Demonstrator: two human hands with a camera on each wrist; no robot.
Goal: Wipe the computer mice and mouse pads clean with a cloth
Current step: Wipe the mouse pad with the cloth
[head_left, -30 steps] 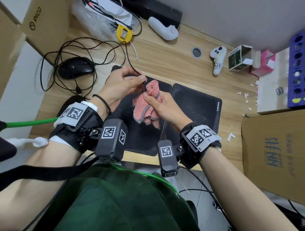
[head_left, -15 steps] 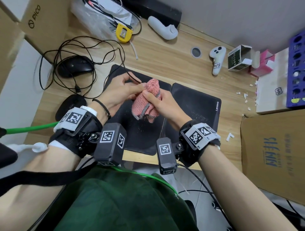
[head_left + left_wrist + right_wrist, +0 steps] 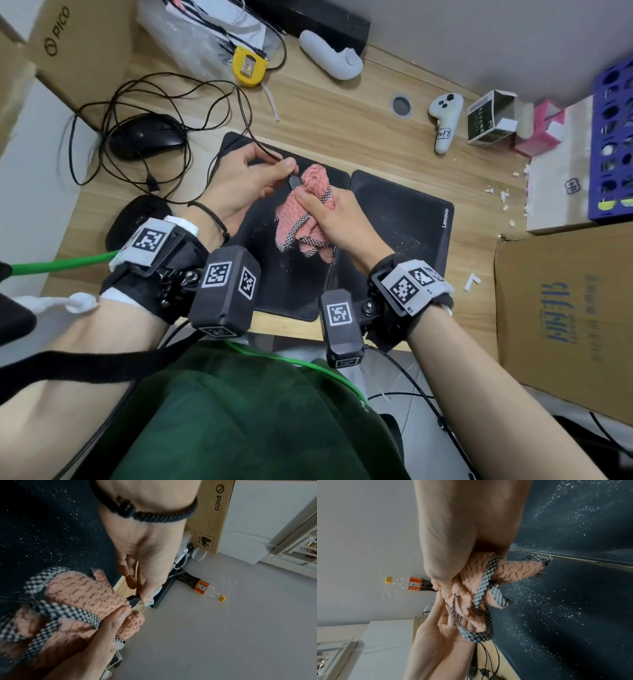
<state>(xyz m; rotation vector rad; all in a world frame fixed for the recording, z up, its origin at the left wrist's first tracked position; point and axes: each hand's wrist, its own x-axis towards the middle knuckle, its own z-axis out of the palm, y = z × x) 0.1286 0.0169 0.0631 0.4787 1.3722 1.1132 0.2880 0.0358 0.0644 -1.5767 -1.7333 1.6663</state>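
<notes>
My right hand [image 3: 318, 209] grips a bunched pink cloth [image 3: 315, 181] with checked edging above two black mouse pads. My left hand [image 3: 286, 169] pinches the black plug end [image 3: 294, 180] of a mouse cable right against the cloth's top. The left wrist view shows the plug [image 3: 133, 599] between thumb and fingertips, touching the cloth [image 3: 82, 595]. In the right wrist view the cloth [image 3: 471, 588] bulges out of my fist. The left pad [image 3: 274, 274] and the right pad [image 3: 404, 219] are speckled with white dust. A black mouse [image 3: 147, 138] lies far left amid its tangled cable.
A second dark mouse [image 3: 137, 219] sits by my left wrist. A yellow tape measure [image 3: 248, 66], white controllers [image 3: 443, 116] and small boxes [image 3: 489, 120] line the back. A white box with a blue rack [image 3: 609, 137] and a cardboard box [image 3: 565, 325] stand right. White crumbs [image 3: 503, 195] dot the desk.
The cloth has slid along the cable, so the black plug end now shows between my left fingertips and the cloth. Both hands stay over the left pad.
</notes>
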